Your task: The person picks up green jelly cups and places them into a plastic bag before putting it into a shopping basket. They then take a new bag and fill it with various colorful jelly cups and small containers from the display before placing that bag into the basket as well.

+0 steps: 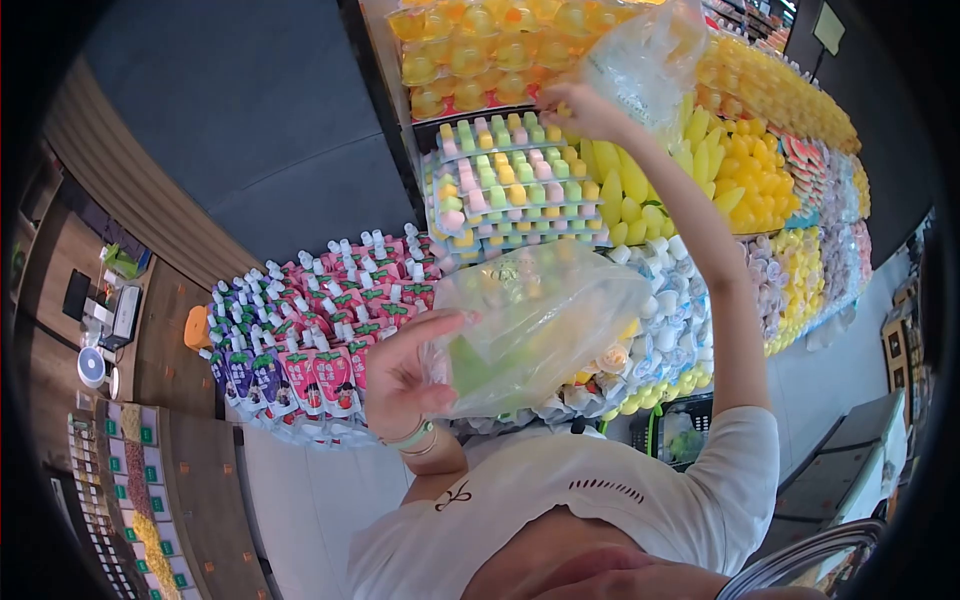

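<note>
My left hand [408,372], a bracelet at its wrist, grips the edge of a clear plastic bag [540,320] held in front of my chest. Yellow and green shapes show through the film. My right hand [588,110] reaches far forward with its fingers curled, at the back of the stacked trays of pink, green and yellow jelly cups [515,180]. What those fingers hold, if anything, I cannot tell. Another clear plastic bag [650,70] overlaps the display just beyond that hand.
Pink and purple spouted pouches [330,370] stand on the left. Yellow pods [625,185], yellow pieces [755,165] and white-wrapped cups [680,305] fill the right. Orange domed packs [490,50] rise at the back. A black basket [685,430] is below, near my right side.
</note>
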`<state>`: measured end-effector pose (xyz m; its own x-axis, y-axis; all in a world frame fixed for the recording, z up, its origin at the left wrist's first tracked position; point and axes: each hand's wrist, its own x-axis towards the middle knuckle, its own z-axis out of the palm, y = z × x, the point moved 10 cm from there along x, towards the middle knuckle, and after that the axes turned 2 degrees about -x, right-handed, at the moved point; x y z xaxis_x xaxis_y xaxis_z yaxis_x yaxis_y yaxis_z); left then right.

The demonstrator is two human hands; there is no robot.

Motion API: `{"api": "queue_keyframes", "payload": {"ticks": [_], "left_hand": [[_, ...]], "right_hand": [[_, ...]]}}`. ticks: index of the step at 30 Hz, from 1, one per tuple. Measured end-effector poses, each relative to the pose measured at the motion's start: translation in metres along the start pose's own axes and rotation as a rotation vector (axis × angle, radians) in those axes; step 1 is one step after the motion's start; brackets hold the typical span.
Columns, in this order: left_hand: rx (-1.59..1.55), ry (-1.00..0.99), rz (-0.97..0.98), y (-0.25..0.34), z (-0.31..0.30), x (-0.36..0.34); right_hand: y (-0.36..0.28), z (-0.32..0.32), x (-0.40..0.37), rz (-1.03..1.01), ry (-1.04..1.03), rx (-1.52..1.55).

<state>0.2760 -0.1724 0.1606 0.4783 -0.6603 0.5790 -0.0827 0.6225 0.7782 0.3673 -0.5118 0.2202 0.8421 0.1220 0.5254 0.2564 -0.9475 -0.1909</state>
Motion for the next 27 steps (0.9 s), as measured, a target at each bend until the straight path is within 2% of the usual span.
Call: {"api": "queue_keyframes", "payload": {"ticks": [1,4,7,10,13,14,16,19,22,24,26,27], "left_hand": [[-0.008,0.014,-0.008,0.0,0.0,-0.001],[-0.012,0.07,-0.041,-0.005,-0.006,-0.008],[0.035,0.12,-0.021,0.004,-0.007,-0.009],[0.039,0.13,0.038,0.013,0.002,-0.007],[0.056,0.13,0.09,0.01,0.004,-0.004],[0.068,0.136,0.107,0.009,0.004,-0.003],[0.032,0.158,0.127,0.009,0.006,0.0],[0.009,0.194,0.165,0.014,0.002,0.005],[0.012,0.217,0.196,0.009,-0.007,0.007],[0.002,0.226,0.2,0.004,-0.011,0.009],[-0.019,0.221,0.191,-0.001,-0.01,0.012],[-0.045,0.222,0.181,-0.002,-0.009,0.013]], "right_hand": [[0.0,0.03,0.003,0.064,-0.131,0.013],[0.013,0.099,0.006,0.042,-0.299,-0.4],[0.016,0.113,0.01,0.078,-0.319,-0.492],[0.017,0.113,0.008,0.046,-0.318,-0.369],[0.007,0.112,0.002,-0.025,-0.211,-0.52],[0.003,0.104,0.0,-0.061,-0.139,-0.467],[-0.019,0.077,-0.001,-0.136,0.004,-0.353],[-0.064,0.014,-0.016,-0.13,0.276,-0.009],[-0.09,-0.028,-0.043,0.022,0.534,0.663],[-0.116,-0.04,-0.077,0.312,0.644,1.135],[-0.174,-0.065,-0.084,-0.013,0.558,1.41],[-0.195,-0.071,-0.089,-0.078,0.482,1.453]]}}
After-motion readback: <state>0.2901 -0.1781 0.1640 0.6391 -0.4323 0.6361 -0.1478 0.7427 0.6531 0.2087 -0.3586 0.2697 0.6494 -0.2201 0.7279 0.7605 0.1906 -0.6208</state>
